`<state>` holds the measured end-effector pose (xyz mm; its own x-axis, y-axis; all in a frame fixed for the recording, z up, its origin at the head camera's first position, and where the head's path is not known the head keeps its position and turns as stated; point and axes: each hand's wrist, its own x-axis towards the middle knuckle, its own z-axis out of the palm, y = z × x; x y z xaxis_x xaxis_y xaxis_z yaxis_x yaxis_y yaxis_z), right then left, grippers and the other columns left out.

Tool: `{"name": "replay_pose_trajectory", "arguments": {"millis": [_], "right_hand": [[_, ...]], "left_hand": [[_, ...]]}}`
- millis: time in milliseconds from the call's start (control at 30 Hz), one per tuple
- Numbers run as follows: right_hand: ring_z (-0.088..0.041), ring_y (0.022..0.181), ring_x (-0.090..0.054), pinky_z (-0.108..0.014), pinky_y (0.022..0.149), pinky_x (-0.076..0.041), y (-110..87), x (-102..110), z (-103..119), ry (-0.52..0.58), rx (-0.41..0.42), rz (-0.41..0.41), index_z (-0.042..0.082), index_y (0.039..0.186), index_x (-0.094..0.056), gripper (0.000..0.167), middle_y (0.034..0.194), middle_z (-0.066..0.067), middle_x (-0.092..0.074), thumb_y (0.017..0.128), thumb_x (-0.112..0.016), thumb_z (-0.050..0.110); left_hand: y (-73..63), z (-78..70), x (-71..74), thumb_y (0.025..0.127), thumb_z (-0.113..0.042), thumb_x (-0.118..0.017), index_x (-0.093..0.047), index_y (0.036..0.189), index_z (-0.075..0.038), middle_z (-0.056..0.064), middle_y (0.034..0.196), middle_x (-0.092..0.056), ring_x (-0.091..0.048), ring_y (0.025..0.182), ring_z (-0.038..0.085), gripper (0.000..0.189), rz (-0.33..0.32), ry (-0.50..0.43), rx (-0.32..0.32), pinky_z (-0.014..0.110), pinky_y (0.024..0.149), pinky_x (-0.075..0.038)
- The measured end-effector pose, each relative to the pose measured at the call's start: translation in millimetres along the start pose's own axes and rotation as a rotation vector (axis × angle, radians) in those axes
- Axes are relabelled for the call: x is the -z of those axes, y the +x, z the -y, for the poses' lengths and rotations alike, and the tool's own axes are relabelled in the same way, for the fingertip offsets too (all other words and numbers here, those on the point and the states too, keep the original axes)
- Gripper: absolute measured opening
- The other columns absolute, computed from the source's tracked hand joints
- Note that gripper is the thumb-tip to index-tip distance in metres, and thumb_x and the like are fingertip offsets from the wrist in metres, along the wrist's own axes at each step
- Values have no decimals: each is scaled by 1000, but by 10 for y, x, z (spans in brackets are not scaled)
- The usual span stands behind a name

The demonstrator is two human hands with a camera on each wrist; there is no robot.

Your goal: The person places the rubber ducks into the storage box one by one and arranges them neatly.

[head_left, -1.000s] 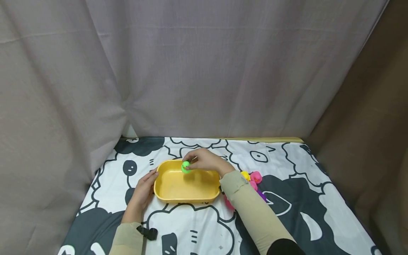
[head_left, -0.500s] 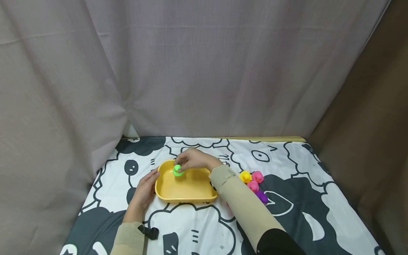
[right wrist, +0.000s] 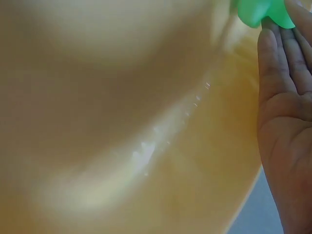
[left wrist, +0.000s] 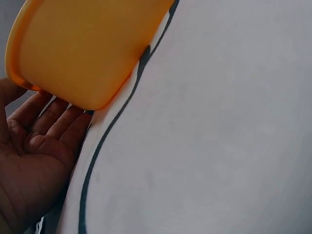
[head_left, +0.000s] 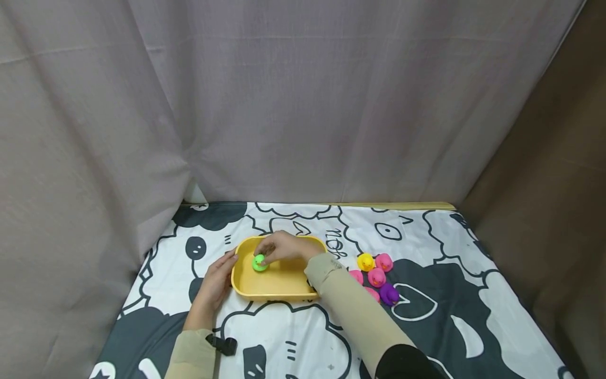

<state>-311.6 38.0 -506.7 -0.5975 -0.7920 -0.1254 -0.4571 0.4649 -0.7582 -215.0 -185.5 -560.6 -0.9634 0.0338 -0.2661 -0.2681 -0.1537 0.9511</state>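
Note:
A bright green rubber duck is pinched between the thumb and fingers of my right hand, low inside the left half of a yellow tray. In the right wrist view the green duck shows only partly, at the fingertips by the top edge. My left hand touches the tray's left end from outside, fingers extended along its wall. From the left wrist, the palm faces the tray, and the fingertips are hidden behind it.
Right of the tray lies a cluster of rubber ducks: a yellow duck, a purple duck and several pink ducks, partly behind the right sleeve. A cartoon-print cloth covers the table. Grey curtain stands behind.
My right hand has moved left and then down into the tray with the green duck. More of the duck cluster shows beside the right sleeve. My left hand has stayed at the tray's left end.

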Motion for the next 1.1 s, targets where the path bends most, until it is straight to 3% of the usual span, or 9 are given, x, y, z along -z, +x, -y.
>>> {"name": "replay_pose_trajectory", "arguments": {"millis": [267, 633, 1100], "right_hand": [[-3, 100, -63, -19, 90, -52, -3, -70, -34, -33, 20, -37, 19, 116, -75, 28, 109, 15, -71, 88, -80, 20], [-4, 98, -63, -20, 88, -51, -4, -85, -23, -40, 22, -46, 18, 119, -75, 31, 111, 14, -71, 89, -79, 20], [-9, 104, -64, -21, 92, -52, -51, -67, -2, 30, 32, -39, 11, 123, -73, 37, 117, 10, -71, 87, -81, 17]], "left_hand": [[-14, -13, -8, 104, -33, -55, -51, 149, -18, 2, 156, -42, -48, 136, 21, 48, -10, 5, 7, 29, 101, -50], [-19, -6, -4, 104, -32, -55, -52, 148, -19, -2, 155, -43, -47, 136, 17, 46, -10, -2, 14, 30, 105, -46], [-36, -13, -5, 103, -35, -56, -51, 149, -18, 1, 156, -43, -47, 137, 21, 49, -5, 23, 1, 32, 106, -47]]}}
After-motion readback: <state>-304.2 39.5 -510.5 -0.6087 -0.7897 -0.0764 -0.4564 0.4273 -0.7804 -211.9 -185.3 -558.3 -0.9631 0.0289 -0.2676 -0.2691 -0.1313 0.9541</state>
